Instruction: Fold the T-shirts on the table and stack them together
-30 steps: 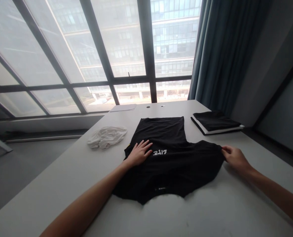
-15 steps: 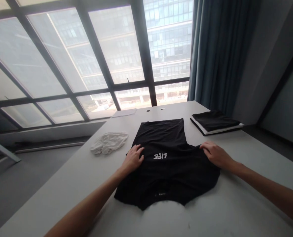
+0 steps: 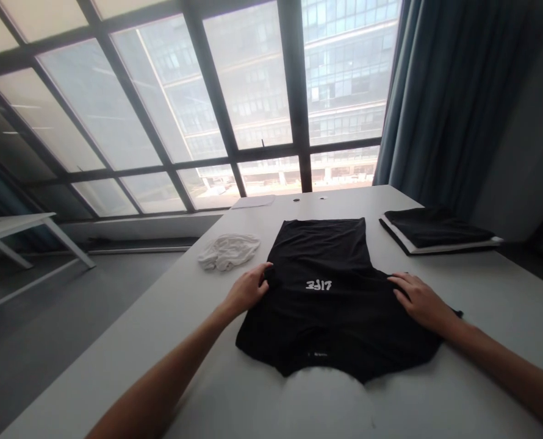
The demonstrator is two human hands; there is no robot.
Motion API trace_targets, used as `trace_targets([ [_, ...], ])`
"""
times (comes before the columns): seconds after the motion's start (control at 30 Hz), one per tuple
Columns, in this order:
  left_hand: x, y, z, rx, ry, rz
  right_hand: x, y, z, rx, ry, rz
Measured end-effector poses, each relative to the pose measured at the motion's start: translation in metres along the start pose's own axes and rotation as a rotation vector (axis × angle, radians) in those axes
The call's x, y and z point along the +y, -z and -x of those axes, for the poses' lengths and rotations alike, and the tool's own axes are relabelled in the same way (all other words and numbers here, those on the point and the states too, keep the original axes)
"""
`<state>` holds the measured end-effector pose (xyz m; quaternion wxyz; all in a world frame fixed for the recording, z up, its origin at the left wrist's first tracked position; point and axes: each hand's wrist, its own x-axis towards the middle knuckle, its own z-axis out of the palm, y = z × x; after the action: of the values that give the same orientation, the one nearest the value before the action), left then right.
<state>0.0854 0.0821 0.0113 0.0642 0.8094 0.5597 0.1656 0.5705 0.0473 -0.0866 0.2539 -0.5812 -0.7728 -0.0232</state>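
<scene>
A black T-shirt [image 3: 330, 305] with small white lettering lies spread on the white table [image 3: 207, 341], its far half folded narrow. My left hand [image 3: 248, 288] rests on the shirt's left edge, fingers curled over the cloth. My right hand [image 3: 420, 299] lies flat on the shirt's right side, fingers stretched out toward the lettering.
A crumpled white garment [image 3: 228, 250] lies left of the shirt. A stack of folded black and white clothes [image 3: 438, 230] sits at the right. A sheet of paper [image 3: 254, 201] lies at the table's far edge, below a large window. Blue curtains [image 3: 436, 97] hang at the right. Another table [image 3: 10, 225] stands at the left.
My right hand has moved inward from the sleeve tip onto the shirt's body, and the right sleeve now lies folded in. My left hand slid to the shirt's left edge. The view has shifted leftward.
</scene>
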Motion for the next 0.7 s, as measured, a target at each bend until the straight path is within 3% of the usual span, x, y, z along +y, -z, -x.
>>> trace_targets([
  [0.13, -0.028, 0.049, 0.006, -0.059, 0.249, -0.33, -0.003, 0.002, 0.0, -0.009, -0.02, 0.057],
  [0.23, -0.023, 0.059, 0.016, 0.1, 0.329, -0.494, -0.005, 0.0, -0.001, 0.002, -0.028, 0.082],
  [0.3, -0.008, 0.046, 0.016, 0.217, 0.151, -0.434, -0.005, -0.002, 0.0, 0.01, -0.032, 0.088],
  [0.33, 0.0, 0.035, 0.014, 0.217, 0.025, -0.356, -0.004, -0.003, 0.0, 0.014, -0.032, 0.088],
  [0.47, 0.007, -0.018, -0.003, 0.056, -0.278, -0.134, 0.004, -0.009, 0.003, 0.029, -0.016, 0.072],
  [0.57, -0.012, -0.045, -0.009, -0.09, -0.281, -0.092, 0.008, -0.013, 0.004, 0.021, -0.019, 0.086],
  [0.7, -0.035, -0.057, -0.007, -0.1, -0.203, -0.094, 0.007, -0.01, 0.006, -0.056, -0.086, 0.137],
])
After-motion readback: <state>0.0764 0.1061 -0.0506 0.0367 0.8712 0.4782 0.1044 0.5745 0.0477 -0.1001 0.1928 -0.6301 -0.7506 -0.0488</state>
